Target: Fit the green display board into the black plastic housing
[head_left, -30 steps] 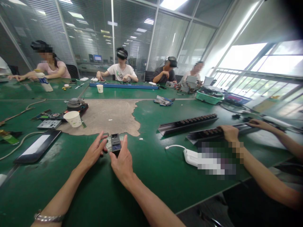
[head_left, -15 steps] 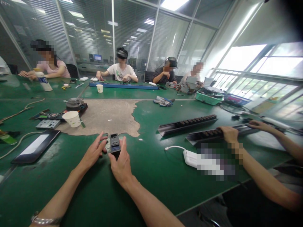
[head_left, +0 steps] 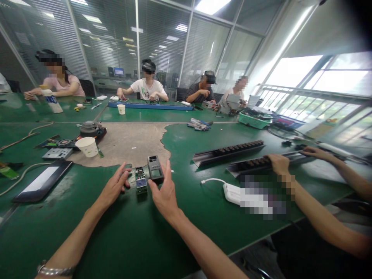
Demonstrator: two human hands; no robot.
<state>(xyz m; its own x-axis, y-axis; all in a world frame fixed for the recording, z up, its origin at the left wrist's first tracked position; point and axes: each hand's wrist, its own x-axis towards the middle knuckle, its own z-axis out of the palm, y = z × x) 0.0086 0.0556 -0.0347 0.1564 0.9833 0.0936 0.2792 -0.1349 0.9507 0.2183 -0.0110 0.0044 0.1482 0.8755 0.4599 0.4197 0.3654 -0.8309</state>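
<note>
My right hand [head_left: 166, 194] grips a small dark grey plastic housing [head_left: 155, 167] by its side, thumb at the lower left and fingers along the right edge. The housing has cut-out windows and a row of small buttons. Left of it sits a small circuit board [head_left: 141, 183] with a bluish display, apart from the housing. My left hand [head_left: 115, 185] is beside the board, its fingers spread and with nothing visible in them. Whether a left fingertip touches the board, I cannot tell.
A paper cup [head_left: 87, 146] stands at the left, near a black flat panel [head_left: 43, 181]. Two dark rails [head_left: 229, 151] lie at the right, where another person's hands [head_left: 278, 164] hold one. A white adapter [head_left: 232, 193] lies in front. Several people sit opposite.
My right hand has moved right with the housing, off the circuit board, which now shows between my hands. My left hand has hardly moved.
</note>
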